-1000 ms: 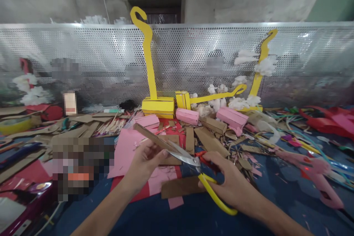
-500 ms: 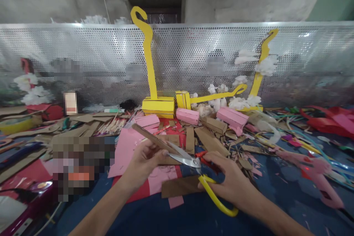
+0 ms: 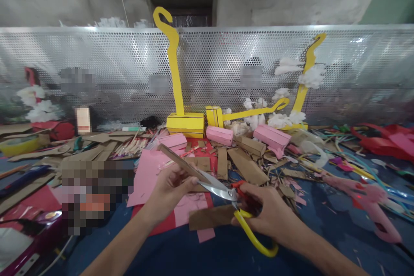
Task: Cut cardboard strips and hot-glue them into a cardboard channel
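My left hand (image 3: 176, 185) pinches a narrow strip of brown cardboard (image 3: 181, 161) that slants up to the left. My right hand (image 3: 268, 209) is closed around the scissors (image 3: 223, 189), which have one red and one yellow handle. Their blades meet the near end of the strip, close to my left thumb, and look nearly closed. Below lie pink paper (image 3: 147, 177) and a flat cardboard piece (image 3: 211, 218) on the blue tabletop.
Yellow hook-topped stands (image 3: 174, 77) rise at the back before a perforated metal screen (image 3: 123, 64). Pink boxes (image 3: 271, 137) and cardboard scraps (image 3: 247, 166) lie in the middle. A pink glue gun (image 3: 365, 198) rests at the right, and yellow tape (image 3: 19, 146) at the far left.
The scissors' blades have drawn closer together on the cardboard strip. The strip and my hands have shifted only slightly.
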The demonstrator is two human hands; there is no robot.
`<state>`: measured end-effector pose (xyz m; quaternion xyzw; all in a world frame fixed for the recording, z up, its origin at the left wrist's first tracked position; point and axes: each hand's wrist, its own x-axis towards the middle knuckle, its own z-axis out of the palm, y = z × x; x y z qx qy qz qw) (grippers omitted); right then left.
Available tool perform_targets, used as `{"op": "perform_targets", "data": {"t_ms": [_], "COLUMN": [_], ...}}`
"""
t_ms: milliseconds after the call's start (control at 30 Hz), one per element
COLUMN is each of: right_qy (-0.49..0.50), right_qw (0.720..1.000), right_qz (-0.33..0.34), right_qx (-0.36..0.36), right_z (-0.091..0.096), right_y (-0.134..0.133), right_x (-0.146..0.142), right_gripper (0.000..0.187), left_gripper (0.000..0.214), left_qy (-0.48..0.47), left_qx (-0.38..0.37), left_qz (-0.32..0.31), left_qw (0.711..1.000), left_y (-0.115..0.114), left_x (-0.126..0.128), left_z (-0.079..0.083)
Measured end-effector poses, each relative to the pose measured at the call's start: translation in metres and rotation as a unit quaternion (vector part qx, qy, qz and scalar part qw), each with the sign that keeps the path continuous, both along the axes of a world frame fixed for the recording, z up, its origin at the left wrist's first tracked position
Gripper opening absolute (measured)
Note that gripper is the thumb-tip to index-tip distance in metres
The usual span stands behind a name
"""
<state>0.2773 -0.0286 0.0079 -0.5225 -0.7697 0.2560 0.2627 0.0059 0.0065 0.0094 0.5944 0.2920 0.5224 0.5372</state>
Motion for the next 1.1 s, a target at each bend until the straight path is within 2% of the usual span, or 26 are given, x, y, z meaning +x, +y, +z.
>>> {"op": "perform_targets", "data": {"t_ms": [333,533,733,867,1033,1100], "right_qy": [0.013,0.005,-0.033,-0.003,-0.015,-0.008], "right_qw": [1.0,1.0,0.999,0.999,1.0,1.0], "right_qz": [-0.013,-0.029,-0.036,-0.017,-0.018,-0.019], "right_qx": [-0.004,-0.011,0.006,-0.032,0.019,0.018], "right_z": [-0.004,-0.004,0.0,-0.005,-0.007,-0.007], "right_y": [0.002,-0.001,-0.009,-0.007,-0.006,-0.006], "right_x": [0.0,-0.004,-0.007,-0.004,-0.002,-0.002], "right_gripper": [0.039,0.039,0.054,0.047,0.042,0.044], "left_gripper": [0.028,0.027,0.015,0.008,0.012,0.014], "left_qy": [0.004,0.004,-0.008,-0.01,-0.006,-0.009], "left_qx": [-0.004,-0.005,0.009,0.032,0.008,0.002], "left_qz": [0.006,-0.001,-0.04,-0.038,-0.031,-0.028], "left_qw": [1.0,1.0,0.999,0.999,0.999,1.0], "left_y": [0.002,0.002,0.0,-0.002,-0.001,-0.001], "left_x": [-0.002,-0.001,0.003,0.005,0.005,0.005], "left_z": [-0.005,-0.001,0.002,0.002,0.0,-0.002]}}
